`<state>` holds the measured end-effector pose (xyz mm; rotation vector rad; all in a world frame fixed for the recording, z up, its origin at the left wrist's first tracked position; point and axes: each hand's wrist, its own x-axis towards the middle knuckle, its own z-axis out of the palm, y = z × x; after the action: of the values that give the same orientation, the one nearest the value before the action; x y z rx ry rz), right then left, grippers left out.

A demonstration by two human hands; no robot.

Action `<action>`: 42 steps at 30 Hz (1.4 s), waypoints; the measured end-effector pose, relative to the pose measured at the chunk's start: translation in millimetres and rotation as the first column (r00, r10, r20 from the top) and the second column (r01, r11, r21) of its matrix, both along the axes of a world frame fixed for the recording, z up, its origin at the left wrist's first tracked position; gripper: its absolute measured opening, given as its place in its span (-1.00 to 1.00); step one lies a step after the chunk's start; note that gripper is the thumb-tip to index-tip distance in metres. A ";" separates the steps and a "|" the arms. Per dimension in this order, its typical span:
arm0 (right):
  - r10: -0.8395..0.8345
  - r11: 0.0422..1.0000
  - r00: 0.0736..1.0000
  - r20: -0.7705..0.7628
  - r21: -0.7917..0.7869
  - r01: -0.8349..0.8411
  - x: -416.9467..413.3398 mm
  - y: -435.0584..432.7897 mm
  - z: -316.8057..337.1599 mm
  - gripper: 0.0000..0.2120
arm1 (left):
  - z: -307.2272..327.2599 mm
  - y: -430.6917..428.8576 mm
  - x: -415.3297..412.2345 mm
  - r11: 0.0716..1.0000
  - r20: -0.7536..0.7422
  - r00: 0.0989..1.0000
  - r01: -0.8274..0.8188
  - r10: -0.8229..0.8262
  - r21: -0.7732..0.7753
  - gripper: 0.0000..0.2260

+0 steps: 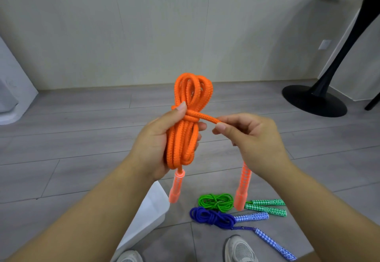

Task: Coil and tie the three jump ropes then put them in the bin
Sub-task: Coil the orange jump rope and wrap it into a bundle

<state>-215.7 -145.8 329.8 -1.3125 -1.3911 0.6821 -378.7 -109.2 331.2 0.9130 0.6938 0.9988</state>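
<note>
My left hand (156, 144) grips a coiled orange jump rope (185, 134) held upright in front of me, thumb pressing a wrap around its middle. My right hand (253, 138) pinches the free strand of that rope just right of the wrap. One orange handle (176, 187) hangs below the coil, the other (243, 187) below my right hand. On the floor lie a coiled green rope (216, 201) and a coiled blue rope (211, 218), each with patterned handles. A white bin (150, 210) stands on the floor under my left forearm, mostly hidden.
Two grey shoes (239, 249) show at the bottom edge. A black pedestal table (314, 99) stands at the right by the wall. A white object (12, 89) sits at the far left. Grey plank floor stretches ahead to the wall.
</note>
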 end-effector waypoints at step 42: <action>0.065 0.996 0.936 -0.345 -0.036 -0.082 -22.0 -6.8 7.2 -0.84 | -2.9 6.1 6.7 0.983 0.028 0.989 -0.150 0.148 0.109 -0.71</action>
<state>-237.7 -152.7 336.9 -1.1186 -1.1469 0.9538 -371.9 -103.2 328.4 0.9566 0.7034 1.1877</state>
